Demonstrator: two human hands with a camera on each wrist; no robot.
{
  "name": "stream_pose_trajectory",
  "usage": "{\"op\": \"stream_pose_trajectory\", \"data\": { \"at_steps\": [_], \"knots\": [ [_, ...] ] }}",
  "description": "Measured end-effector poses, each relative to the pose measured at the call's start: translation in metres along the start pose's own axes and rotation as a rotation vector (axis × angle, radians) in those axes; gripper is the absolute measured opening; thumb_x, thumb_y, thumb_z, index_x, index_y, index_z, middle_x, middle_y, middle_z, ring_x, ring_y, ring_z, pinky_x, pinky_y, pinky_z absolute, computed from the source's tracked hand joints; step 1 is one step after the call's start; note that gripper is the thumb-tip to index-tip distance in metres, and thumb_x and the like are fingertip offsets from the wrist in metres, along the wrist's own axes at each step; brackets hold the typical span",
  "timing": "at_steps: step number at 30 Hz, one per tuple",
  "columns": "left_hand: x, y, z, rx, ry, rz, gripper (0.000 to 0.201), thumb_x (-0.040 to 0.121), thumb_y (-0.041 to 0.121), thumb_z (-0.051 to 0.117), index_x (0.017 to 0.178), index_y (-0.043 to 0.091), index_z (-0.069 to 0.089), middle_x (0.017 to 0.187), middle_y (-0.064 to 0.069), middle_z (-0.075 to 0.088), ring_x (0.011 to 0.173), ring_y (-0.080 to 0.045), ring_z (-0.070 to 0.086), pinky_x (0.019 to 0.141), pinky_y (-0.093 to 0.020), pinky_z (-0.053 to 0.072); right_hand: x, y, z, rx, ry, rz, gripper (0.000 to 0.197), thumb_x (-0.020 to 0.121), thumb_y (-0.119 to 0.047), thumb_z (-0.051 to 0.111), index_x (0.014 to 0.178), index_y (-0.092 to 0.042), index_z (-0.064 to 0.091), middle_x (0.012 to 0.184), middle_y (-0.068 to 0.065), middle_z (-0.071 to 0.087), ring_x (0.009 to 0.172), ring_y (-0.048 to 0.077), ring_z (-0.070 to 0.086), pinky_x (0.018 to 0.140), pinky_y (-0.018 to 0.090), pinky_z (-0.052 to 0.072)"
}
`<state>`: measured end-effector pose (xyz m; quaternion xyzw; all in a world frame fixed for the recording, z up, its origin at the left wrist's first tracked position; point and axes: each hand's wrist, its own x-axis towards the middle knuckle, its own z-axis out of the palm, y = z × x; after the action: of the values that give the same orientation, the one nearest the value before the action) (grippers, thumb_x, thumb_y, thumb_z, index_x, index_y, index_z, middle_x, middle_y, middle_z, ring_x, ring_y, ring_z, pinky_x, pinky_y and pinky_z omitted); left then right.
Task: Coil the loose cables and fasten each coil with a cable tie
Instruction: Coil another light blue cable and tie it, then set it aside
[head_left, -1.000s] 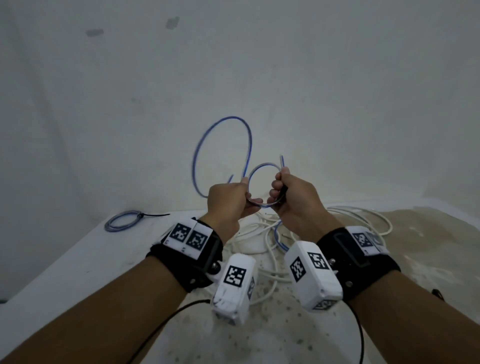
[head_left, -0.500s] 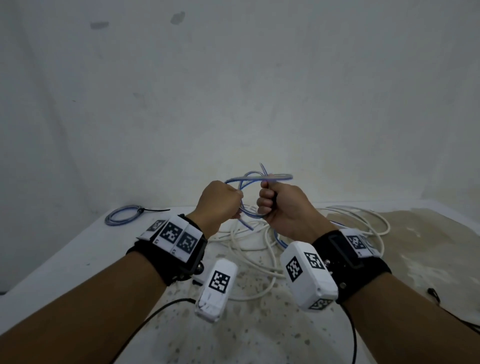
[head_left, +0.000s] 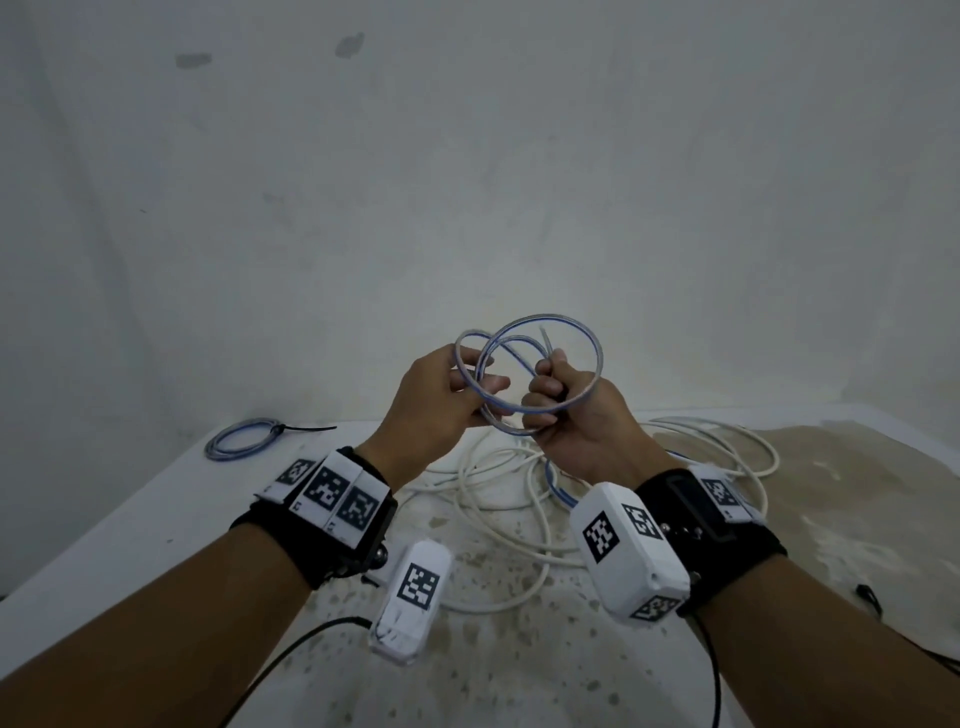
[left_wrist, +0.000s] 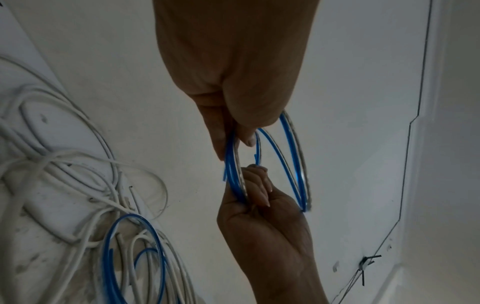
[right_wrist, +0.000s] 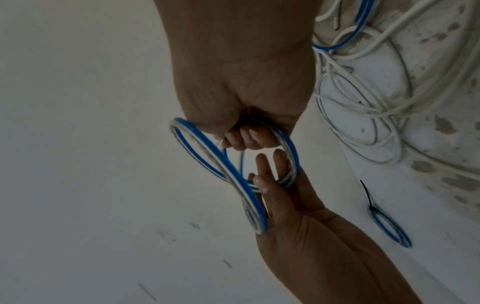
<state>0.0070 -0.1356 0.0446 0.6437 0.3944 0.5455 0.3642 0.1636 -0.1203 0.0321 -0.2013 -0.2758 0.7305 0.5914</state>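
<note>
Both hands are up in the air over the table (head_left: 130, 519). The right hand (head_left: 566, 415) makes a fist around the blue cable (head_left: 540, 332) loops. The left hand (head_left: 431, 400) pinches the same loops, with some fingers (right_wrist: 262, 164) straight.

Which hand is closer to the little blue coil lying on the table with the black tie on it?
Left. The left hand is up in the air on the tied coil's side. The right hand is farther away, beyond the left one. Both hold the blue cable.
</note>
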Motion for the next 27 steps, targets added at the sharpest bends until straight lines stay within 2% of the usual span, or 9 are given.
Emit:
{"op": "stream_pose_trajectory", "data": {
  "at_steps": [3, 6, 9, 12, 14, 17, 22, 27],
  "knots": [
    [0.0, 0.0, 0.001, 0.049, 0.005, 0.04, 0.015, 0.095, 0.009, 0.06, 0.11, 0.005, 0.06, 0.099, -0.014, 0.071, 0.071, -0.028, 0.073, 0.062, -0.03, 0.058, -0.002, 0.002, 0.001, -0.003, 0.009, 0.019, 0.035, 0.105, -0.031, 0.04, 0.078, -0.011, 0.047, 0.054, -0.004, 0.035, 0.039, 0.009, 0.029, 0.036, 0.019, 0.028],
    [0.004, 0.004, 0.004, 0.074, 0.073, 0.034, 0.017, 0.101, 0.014, 0.05, 0.107, 0.004, 0.063, 0.082, -0.01, 0.065, 0.061, -0.019, 0.07, 0.057, -0.025, 0.054, -0.004, 0.008, 0.004, -0.072, 0.009, 0.024, 0.036, 0.105, -0.032, 0.04, 0.077, -0.011, 0.047, 0.053, -0.004, 0.035, 0.038, 0.008, 0.029, 0.035, 0.019, 0.028],
    [0.01, 0.01, 0.005, -0.009, 0.152, -0.045, 0.022, 0.101, 0.018, 0.051, 0.093, 0.007, 0.067, 0.074, -0.006, 0.061, 0.053, -0.015, 0.058, 0.051, -0.026, 0.048, -0.006, 0.011, 0.006, -0.087, -0.027, 0.046, 0.035, 0.105, -0.03, 0.041, 0.077, -0.011, 0.049, 0.053, -0.004, 0.036, 0.04, 0.009, 0.03, 0.038, 0.019, 0.031],
    [0.013, 0.014, 0.003, -0.074, 0.204, -0.158, 0.023, 0.101, 0.017, 0.051, 0.096, 0.002, 0.069, 0.071, -0.003, 0.061, 0.043, -0.01, 0.045, 0.044, -0.024, 0.042, -0.008, 0.012, 0.007, -0.104, -0.071, 0.078, 0.033, 0.104, -0.028, 0.043, 0.076, -0.011, 0.05, 0.054, -0.003, 0.033, 0.043, 0.01, 0.03, 0.039, 0.019, 0.033],
    [0.013, 0.018, 0.001, -0.111, 0.2, -0.208, 0.023, 0.101, 0.013, 0.049, 0.099, -0.002, 0.067, 0.07, -0.003, 0.061, 0.042, -0.009, 0.043, 0.043, -0.022, 0.039, -0.008, 0.012, 0.006, -0.1, -0.109, 0.104, 0.032, 0.104, -0.027, 0.044, 0.076, -0.013, 0.05, 0.056, -0.004, 0.031, 0.044, 0.009, 0.029, 0.04, 0.019, 0.032],
    [0.012, 0.022, 0.0, -0.122, 0.173, -0.225, 0.023, 0.101, 0.01, 0.046, 0.095, 0.0, 0.066, 0.072, -0.004, 0.059, 0.042, -0.008, 0.042, 0.041, -0.021, 0.038, -0.007, 0.012, 0.001, -0.086, -0.152, 0.132, 0.03, 0.102, -0.024, 0.045, 0.074, -0.015, 0.05, 0.056, -0.004, 0.031, 0.045, 0.009, 0.028, 0.041, 0.019, 0.031],
    [0.011, 0.019, 0.002, -0.115, 0.177, -0.256, 0.023, 0.101, 0.008, 0.044, 0.094, 0.003, 0.066, 0.076, -0.006, 0.056, 0.045, -0.009, 0.041, 0.04, -0.02, 0.037, -0.006, 0.012, -0.004, -0.097, -0.164, 0.14, 0.025, 0.098, -0.016, 0.045, 0.075, -0.009, 0.052, 0.055, -0.004, 0.031, 0.044, 0.009, 0.027, 0.042, 0.02, 0.031],
    [0.012, 0.018, 0.004, -0.166, 0.218, -0.32, 0.026, 0.096, 0.001, 0.044, 0.09, 0.006, 0.069, 0.072, -0.005, 0.056, 0.045, -0.009, 0.041, 0.041, -0.02, 0.035, -0.009, 0.011, -0.007, -0.127, -0.202, 0.13, 0.022, 0.098, -0.022, 0.048, 0.081, -0.009, 0.053, 0.055, -0.005, 0.032, 0.045, 0.008, 0.029, 0.043, 0.019, 0.033]
  ]
}}
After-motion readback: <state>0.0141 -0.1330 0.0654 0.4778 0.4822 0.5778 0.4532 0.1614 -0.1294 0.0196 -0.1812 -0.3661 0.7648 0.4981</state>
